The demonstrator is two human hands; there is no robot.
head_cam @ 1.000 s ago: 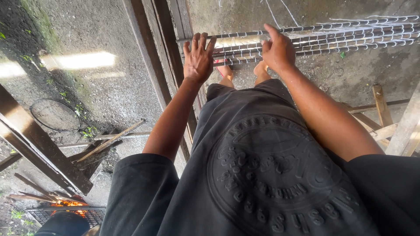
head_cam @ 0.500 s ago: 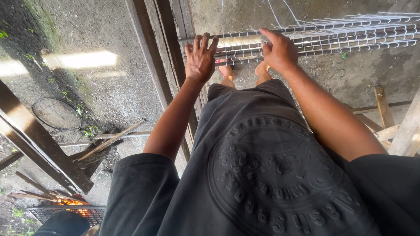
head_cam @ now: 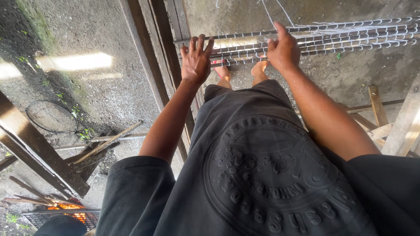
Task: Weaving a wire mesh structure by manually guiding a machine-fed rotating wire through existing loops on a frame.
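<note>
We see a bundle of ribbed steel bars point(head_cam: 332, 37) lying on the concrete floor point(head_cam: 87, 91) — long axis running left to right, hooked ends toward the right. Our left hand point(head_cam: 195, 61) hovers at its left end, fingers spread wide; our right hand point(head_cam: 283, 51) presses on the bars, fingers curled — beside dark wooden planks point(head_cam: 153, 52).

Ribbed steel rods point(head_cam: 350, 37) and wooden beams point(head_cam: 153, 65) crowd the concrete floor point(head_cam: 87, 87).

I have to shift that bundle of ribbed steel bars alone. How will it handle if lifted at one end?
Probably heavy: the steel bars are many and run past the picture's edge. Lifted from the end under the left hand and right hand, they would likely sag. The ribs should resist slipping.
</note>
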